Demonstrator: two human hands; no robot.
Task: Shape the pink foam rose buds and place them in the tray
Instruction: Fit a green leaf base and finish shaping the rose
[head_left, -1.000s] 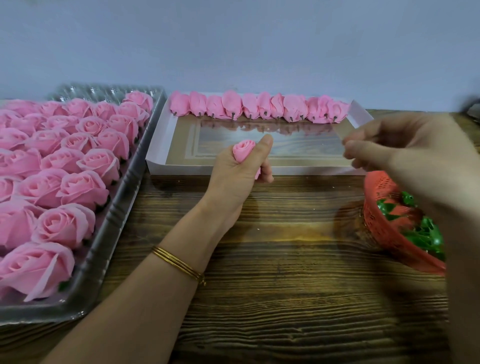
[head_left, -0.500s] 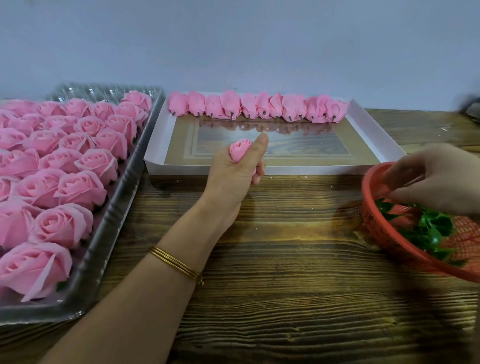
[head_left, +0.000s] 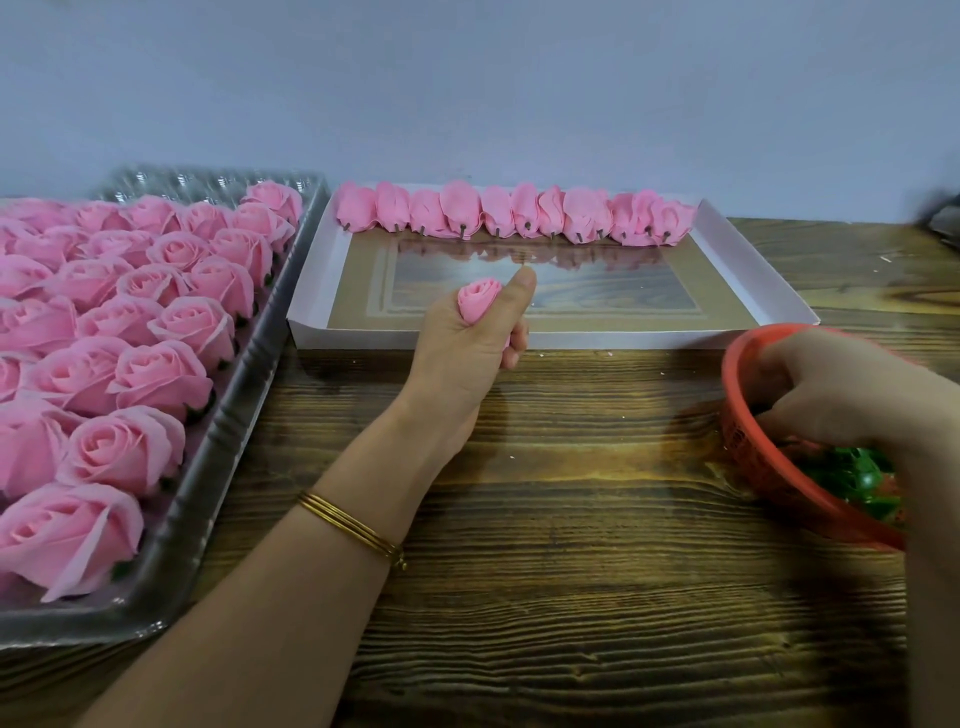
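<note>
Rose bud (head_left: 478, 303) clamped in left hand (head_left: 462, 358): fingers (head_left: 515, 347) curled round its lower part, thumb pressed up along its side, bud tip poking out above the fist. Looks tightly rolled, so shaping judged near done; not yet in tray. White tray (head_left: 769, 280) lies just beyond the left fingers, with only one row of finished buds (head_left: 514, 214) along its far edge. Judged early in the job: one row in, several rows to go. Left of the left fingers, clear plastic tray (head_left: 223, 457) packed with open pink roses (head_left: 156, 364), plenty of stock left. Right hand (head_left: 836, 395) dipped into red basket (head_left: 748, 452), fingers curled down among green pieces (head_left: 852, 475); cannot tell if they pinch one. Hands well apart over the table (head_left: 571, 545). Left for this bud, probably: add a green piece, then lay it in the tray.
</note>
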